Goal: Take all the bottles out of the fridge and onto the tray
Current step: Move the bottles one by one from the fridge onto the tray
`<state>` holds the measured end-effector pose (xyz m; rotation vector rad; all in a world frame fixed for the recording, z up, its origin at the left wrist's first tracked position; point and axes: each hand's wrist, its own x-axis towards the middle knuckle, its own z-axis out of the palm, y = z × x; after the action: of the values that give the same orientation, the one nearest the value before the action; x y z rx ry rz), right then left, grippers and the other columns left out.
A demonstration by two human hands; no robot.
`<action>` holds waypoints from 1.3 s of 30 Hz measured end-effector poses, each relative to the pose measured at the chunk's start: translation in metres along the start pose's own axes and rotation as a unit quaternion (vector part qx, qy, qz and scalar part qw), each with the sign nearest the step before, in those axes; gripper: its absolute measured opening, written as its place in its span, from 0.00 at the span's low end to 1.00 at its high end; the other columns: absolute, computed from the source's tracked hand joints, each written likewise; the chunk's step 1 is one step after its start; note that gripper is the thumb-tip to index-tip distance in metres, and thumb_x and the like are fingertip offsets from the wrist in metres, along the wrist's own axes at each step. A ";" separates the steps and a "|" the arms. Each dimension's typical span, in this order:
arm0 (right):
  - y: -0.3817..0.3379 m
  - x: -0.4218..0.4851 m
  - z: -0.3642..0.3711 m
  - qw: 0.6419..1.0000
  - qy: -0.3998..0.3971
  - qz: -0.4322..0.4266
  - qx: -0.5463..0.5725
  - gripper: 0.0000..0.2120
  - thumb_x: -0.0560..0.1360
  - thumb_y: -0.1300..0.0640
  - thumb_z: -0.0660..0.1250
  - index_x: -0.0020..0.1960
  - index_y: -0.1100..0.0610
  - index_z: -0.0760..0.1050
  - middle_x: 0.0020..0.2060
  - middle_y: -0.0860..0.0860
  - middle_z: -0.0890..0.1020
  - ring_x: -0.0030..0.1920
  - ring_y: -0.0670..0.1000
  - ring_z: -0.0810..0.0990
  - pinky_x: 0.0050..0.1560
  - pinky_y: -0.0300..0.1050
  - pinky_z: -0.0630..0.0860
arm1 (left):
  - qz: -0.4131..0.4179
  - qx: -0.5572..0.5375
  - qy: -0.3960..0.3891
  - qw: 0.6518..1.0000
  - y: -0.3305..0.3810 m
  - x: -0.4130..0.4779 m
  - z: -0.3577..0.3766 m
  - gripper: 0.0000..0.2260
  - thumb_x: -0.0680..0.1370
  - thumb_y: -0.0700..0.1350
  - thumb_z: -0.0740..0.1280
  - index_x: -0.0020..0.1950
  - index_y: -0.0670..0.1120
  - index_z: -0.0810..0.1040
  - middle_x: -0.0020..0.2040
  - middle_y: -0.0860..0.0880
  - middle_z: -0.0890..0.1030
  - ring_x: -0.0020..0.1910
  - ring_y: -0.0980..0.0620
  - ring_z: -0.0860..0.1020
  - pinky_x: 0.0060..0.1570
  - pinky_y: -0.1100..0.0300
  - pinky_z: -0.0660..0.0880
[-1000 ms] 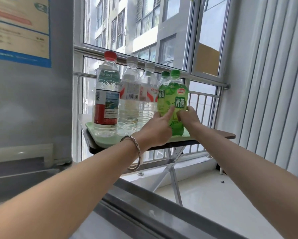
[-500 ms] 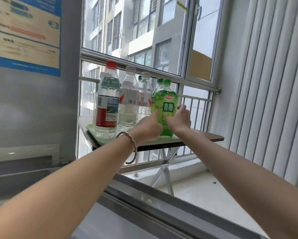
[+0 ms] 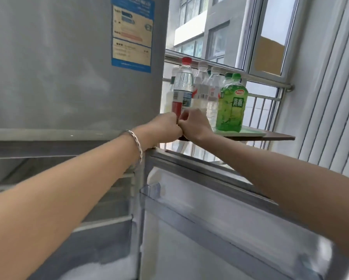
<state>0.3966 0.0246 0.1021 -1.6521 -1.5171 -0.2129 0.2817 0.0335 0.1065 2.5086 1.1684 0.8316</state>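
Your left hand (image 3: pixel 165 128) and right hand (image 3: pixel 194 126) are both curled and empty, knuckles touching, in front of the bottles (image 3: pixel 231 106) standing on the tray (image 3: pixel 250 132) beside the fridge (image 3: pixel 68 77). Bring them down to the open door (image 3: pixel 220 219) and check its shelves for any left

Brown folding table (image 3: pixel 278 136) below window (image 3: pixel 216 43). Metal railing (image 3: pixel 270 85) behind tabletop's far edge. Cardboard patch (image 3: pixel 269 55) on right pane. White ribbed wall panel (image 3: pixel 335 98) at right.
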 end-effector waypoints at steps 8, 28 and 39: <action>-0.076 -0.075 0.100 0.989 -0.144 -0.010 0.041 0.06 0.72 0.56 0.63 0.41 0.56 0.78 0.43 0.57 0.84 0.45 0.58 0.82 0.45 0.49 0.77 | -0.102 0.104 -0.106 0.984 -0.103 -0.085 -0.036 0.04 0.70 0.43 0.68 0.38 0.43 0.76 0.37 0.45 0.77 0.38 0.46 0.74 0.36 0.59 0.68; -0.102 -0.145 0.404 0.879 -0.467 -0.040 0.087 0.25 0.73 0.56 0.64 0.70 0.51 0.70 0.65 0.56 0.77 0.62 0.59 0.77 0.63 0.50 0.74 | -0.501 0.041 0.055 0.863 -0.413 -0.176 0.078 0.26 0.75 0.46 0.65 0.72 0.40 0.66 0.69 0.42 0.70 0.67 0.43 0.73 0.66 0.56 0.71; -0.073 -0.154 0.447 0.863 -0.495 -0.033 0.097 0.33 0.75 0.59 0.63 0.78 0.53 0.57 0.75 0.53 0.64 0.74 0.56 0.65 0.72 0.48 0.64 | -0.562 -0.284 0.255 0.734 -0.481 -0.168 0.122 0.28 0.70 0.51 0.71 0.65 0.37 0.73 0.56 0.39 0.80 0.55 0.40 0.80 0.52 0.53 0.80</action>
<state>0.1109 0.2053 -0.2370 -1.6020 -2.2295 0.8675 -0.0308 0.2180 -0.2722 0.7554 1.8488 1.1971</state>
